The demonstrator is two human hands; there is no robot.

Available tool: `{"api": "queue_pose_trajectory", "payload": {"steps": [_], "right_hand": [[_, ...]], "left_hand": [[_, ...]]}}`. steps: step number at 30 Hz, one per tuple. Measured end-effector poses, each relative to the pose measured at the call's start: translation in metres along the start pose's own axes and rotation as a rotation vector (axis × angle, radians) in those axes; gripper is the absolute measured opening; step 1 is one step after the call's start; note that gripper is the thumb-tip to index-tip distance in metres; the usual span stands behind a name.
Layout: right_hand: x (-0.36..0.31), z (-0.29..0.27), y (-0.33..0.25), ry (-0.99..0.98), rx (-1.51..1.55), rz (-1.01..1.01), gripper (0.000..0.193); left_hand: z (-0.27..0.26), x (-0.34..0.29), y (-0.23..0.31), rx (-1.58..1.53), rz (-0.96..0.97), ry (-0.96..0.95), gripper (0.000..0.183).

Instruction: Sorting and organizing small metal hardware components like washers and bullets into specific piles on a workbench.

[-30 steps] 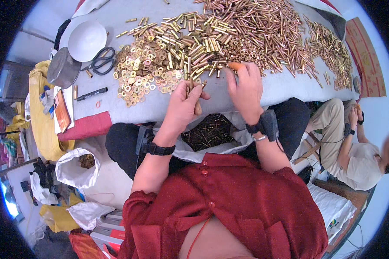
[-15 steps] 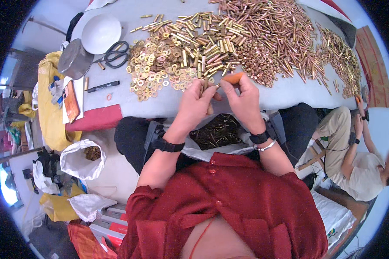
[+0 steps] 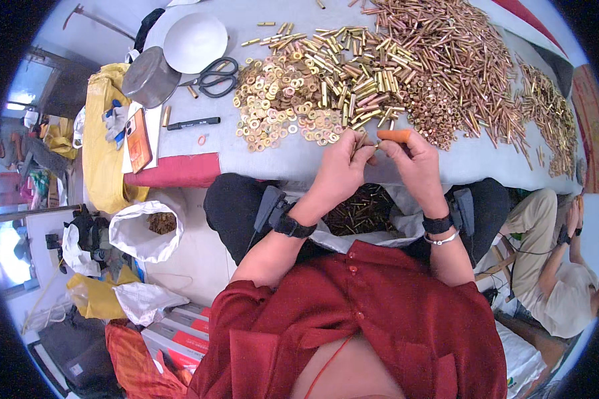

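Observation:
My left hand [image 3: 343, 166] is closed around a slim brass-coloured metal tube [image 3: 360, 141] at the table's near edge. Just to its right, my right hand [image 3: 418, 163] pinches thumb and index finger together at the end of that piece; what is between them is too small to make out. An orange finger cover [image 3: 394, 135] sits on the right index finger. Beyond my hands lie heaped flat washers [image 3: 273, 100], brass-coloured sleeves [image 3: 373, 83], small nuts [image 3: 432, 120] and long thin bolts [image 3: 446, 50]. Beneath my wrists, a white sack [image 3: 396, 193] in my lap holds many dark metal pieces.
On the table's left are scissors [image 3: 217, 78], a white bowl [image 3: 194, 43], a metal pot [image 3: 150, 78], a black marker [image 3: 193, 124] and an orange phone [image 3: 138, 141]. A white bag [image 3: 146, 233] stands on the floor. Another person [image 3: 562, 292] sits at the right.
The whole view has shifted, so the table and hands appear farther right. My hands stay close together at the table edge. A brass-coloured piece below my left fingers no longer shows.

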State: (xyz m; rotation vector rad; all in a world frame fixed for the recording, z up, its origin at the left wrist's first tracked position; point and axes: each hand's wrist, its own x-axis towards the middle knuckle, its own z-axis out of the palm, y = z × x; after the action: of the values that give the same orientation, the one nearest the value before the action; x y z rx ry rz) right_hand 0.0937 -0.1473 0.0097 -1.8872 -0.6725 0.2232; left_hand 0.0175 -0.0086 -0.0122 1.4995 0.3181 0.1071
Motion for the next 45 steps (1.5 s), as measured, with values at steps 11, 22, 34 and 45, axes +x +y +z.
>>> {"api": "queue_pose_trajectory", "payload": {"steps": [11,22,34,45], "right_hand": [[0.004,-0.002,-0.007,0.015,0.142,0.032,0.013],[0.004,-0.004,-0.006,-0.005,0.091,0.046,0.017],[0.000,-0.005,-0.015,0.065,-0.225,-0.140,0.009],[-0.003,-0.009,-0.007,0.061,-0.143,-0.189,0.019]], "left_hand": [[-0.001,0.001,0.009,-0.081,-0.111,-0.040,0.010],[0.002,-0.002,0.008,0.209,0.133,0.089,0.010],[0.014,-0.002,-0.004,0.319,0.366,0.191,0.013],[0.015,-0.002,0.002,0.245,0.188,0.105,0.015]]}}
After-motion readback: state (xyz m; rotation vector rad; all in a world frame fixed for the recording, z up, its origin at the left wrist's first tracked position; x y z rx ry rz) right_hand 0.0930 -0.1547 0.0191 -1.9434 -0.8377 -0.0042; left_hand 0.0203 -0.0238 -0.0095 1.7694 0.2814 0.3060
